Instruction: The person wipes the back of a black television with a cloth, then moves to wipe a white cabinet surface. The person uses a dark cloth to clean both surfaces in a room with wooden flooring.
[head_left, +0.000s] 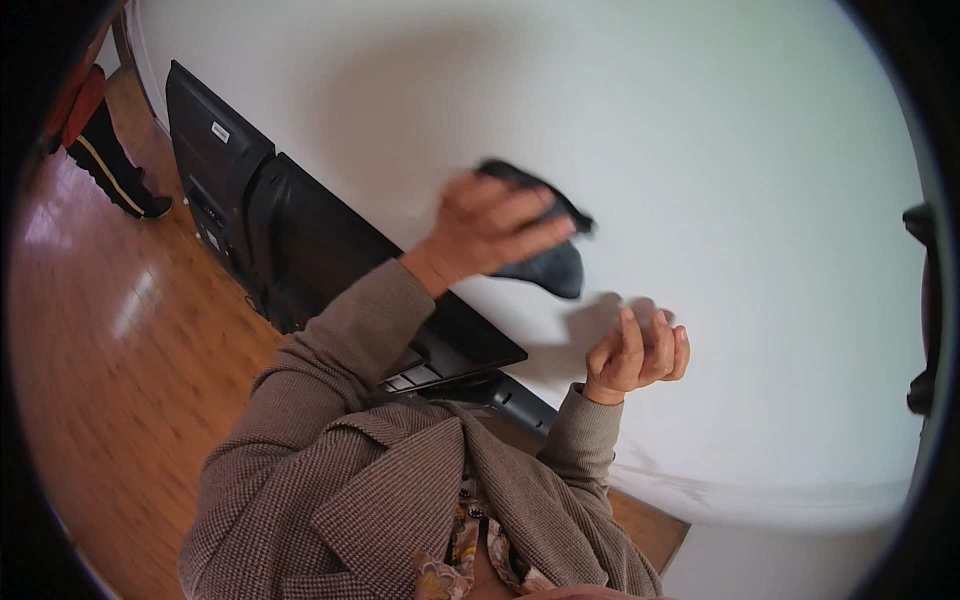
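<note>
My left hand (480, 221) is raised before the white wall, its fingers closed around a dark, soft-looking piece of cloth (551, 268). The cloth is blurred and folded, partly hidden behind the fingers, and its exact kind cannot be told. Lower and to the right, my right hand (637, 351) is held up close to the wall. Its fingers are curled and a little apart, and nothing shows in it. The hand casts a shadow on the wall just behind it.
Two large black flat-screen panels (217, 172) (330, 240) stand along the wall at left. A black casing (510, 401) sits near my waist. Wood flooring (150, 360) spans the left, where a person in dark trousers (105, 157) stands. Dark fittings (916, 223) line the right edge.
</note>
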